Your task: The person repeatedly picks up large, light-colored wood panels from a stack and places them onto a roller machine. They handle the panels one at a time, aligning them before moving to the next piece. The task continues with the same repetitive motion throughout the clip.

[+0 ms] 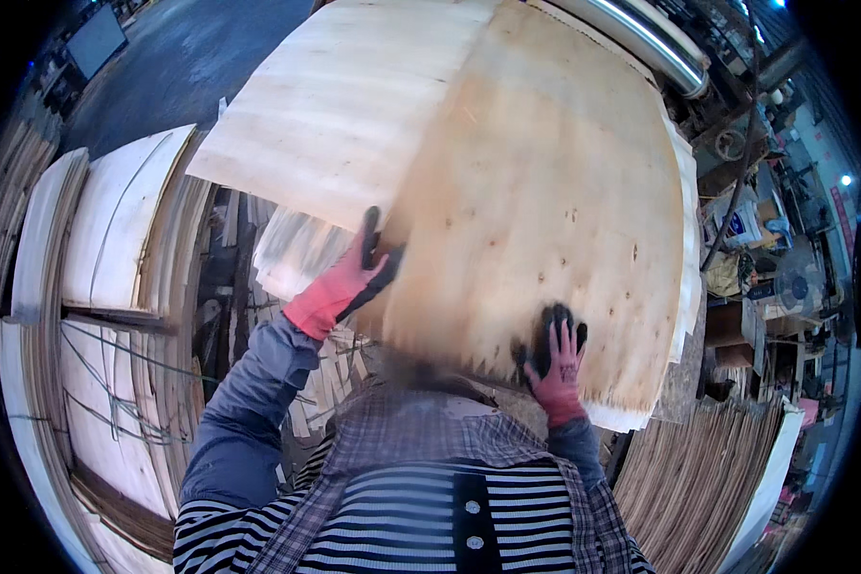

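A large tan wood veneer sheet with small dark knots lies in front of me, its left side overlapping a paler veneer sheet. My left hand, in a pink glove with black fingers, is at the tan sheet's left edge near its close corner. Its fingers appear closed on that edge, though they are partly hidden and the sheet is blurred there. My right hand, gloved alike, rests on the near edge of the tan sheet with its fingers spread.
Stacked, strapped veneer sheets stand on the left. Another upright-edged veneer stack is at the lower right. A shiny metal roller runs beyond the sheets at the upper right. A fan and boxes crowd the right side.
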`<action>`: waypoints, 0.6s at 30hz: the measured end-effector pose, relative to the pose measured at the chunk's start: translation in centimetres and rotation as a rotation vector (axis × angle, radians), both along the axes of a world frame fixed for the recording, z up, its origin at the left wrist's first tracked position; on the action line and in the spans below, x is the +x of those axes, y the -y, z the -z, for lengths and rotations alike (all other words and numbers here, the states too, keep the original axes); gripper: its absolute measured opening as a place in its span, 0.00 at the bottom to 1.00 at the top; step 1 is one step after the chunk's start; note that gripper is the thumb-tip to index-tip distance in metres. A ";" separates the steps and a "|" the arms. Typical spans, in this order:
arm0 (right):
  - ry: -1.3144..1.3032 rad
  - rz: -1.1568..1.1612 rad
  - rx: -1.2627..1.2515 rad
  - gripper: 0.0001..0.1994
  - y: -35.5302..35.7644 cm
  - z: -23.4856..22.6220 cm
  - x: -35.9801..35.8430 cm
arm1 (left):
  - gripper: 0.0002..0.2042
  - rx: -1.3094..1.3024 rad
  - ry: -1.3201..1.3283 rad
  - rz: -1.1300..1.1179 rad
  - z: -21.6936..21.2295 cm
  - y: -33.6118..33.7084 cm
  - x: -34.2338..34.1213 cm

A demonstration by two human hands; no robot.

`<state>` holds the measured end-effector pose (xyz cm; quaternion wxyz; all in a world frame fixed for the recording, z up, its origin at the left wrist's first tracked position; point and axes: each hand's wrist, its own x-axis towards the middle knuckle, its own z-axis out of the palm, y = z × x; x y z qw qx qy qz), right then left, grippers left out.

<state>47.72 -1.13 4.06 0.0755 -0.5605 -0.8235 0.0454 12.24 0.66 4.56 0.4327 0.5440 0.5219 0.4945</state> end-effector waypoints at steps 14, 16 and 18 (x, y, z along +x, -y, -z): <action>-0.156 0.021 0.525 0.20 2.1 -7.9 3.4 | 0.32 -0.278 0.156 -0.155 0.9 0.2 0.9; -0.182 -0.024 0.454 0.22 -2.3 -8.9 2.9 | 0.31 -0.294 -0.010 -0.250 2.2 0.1 1.6; -0.169 -0.011 0.445 0.24 -7.0 -8.7 2.3 | 0.30 -0.261 -0.201 -0.273 1.2 -0.4 2.3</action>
